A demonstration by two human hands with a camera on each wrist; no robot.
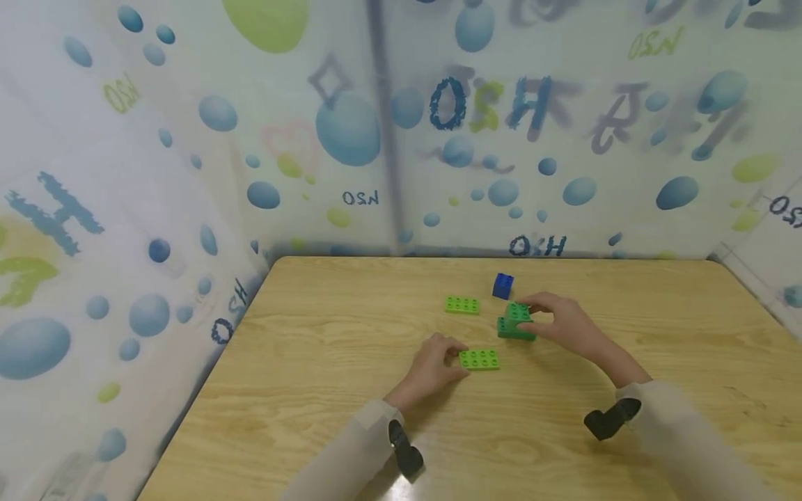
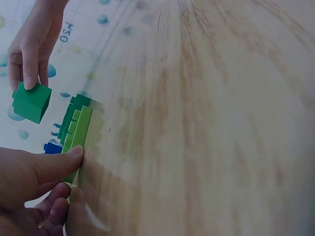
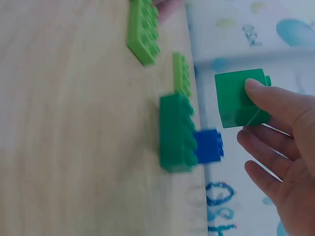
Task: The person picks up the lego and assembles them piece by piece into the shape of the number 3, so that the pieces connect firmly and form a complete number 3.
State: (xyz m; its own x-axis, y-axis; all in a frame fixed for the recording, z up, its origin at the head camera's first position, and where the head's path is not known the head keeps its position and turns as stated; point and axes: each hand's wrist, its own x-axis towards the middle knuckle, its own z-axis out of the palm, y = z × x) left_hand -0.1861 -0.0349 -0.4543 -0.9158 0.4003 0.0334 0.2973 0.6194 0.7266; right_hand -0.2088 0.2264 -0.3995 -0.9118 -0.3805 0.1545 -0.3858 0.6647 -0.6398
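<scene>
My left hand pinches the left end of a light-green flat building brick, which lies on the table. In the left wrist view, the thumb presses on the side of that brick. My right hand holds a square green brick between thumb and fingers. The wrist views show it raised, apart from the longer green brick standing on the table below. From the head view the square brick overlaps part of the longer one.
Behind the longer green brick stands a small blue brick. A second light-green flat brick lies to its left. The wooden table ends at a patterned curtain-like wall at the back and left.
</scene>
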